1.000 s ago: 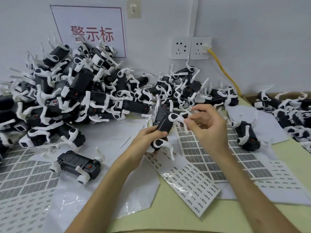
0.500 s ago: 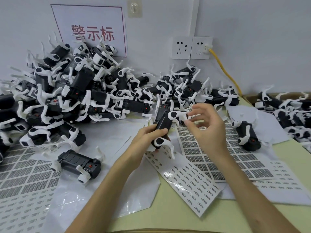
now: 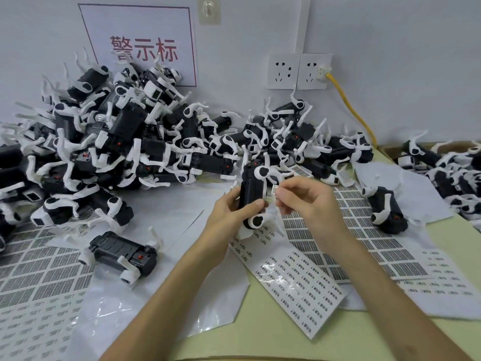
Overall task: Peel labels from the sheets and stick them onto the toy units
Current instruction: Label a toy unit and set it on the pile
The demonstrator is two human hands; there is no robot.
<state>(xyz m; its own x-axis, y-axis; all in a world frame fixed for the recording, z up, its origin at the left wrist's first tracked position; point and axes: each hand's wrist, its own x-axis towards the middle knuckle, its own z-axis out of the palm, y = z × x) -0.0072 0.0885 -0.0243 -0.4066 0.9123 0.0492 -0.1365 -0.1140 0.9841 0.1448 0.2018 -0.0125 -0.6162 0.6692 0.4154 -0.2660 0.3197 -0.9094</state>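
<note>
**Head view**

- The left hand (image 3: 229,214) grips a toy (image 3: 250,188) round its black body, with the thumb across the front and the fingers curled behind.
- The toy stands nearly upright above the table (image 3: 273,334), with white legs projecting at top and bottom.
- The right hand (image 3: 312,201) pinches a small label (image 3: 274,190) between thumb and forefinger. The other fingers are loosely curled.
- The label sits just beside the toy's right flank. Whether the two touch cannot be told.
- Under both hands lies a sheet (image 3: 299,285) of small printed labels. It overlaps a grid sheet (image 3: 369,230) to the right.
- A pile (image 3: 117,142) of black-and-white toys fills the left and rear of the table, against the wall.
- A lone toy (image 3: 122,252) lies apart from the pile, left of the left forearm.
- A box (image 3: 389,149) at the right edge holds more toys.
- The wall carries a sign (image 3: 140,45) and two sockets (image 3: 299,71). A yellow cable (image 3: 351,108) is plugged into the right socket.
</note>
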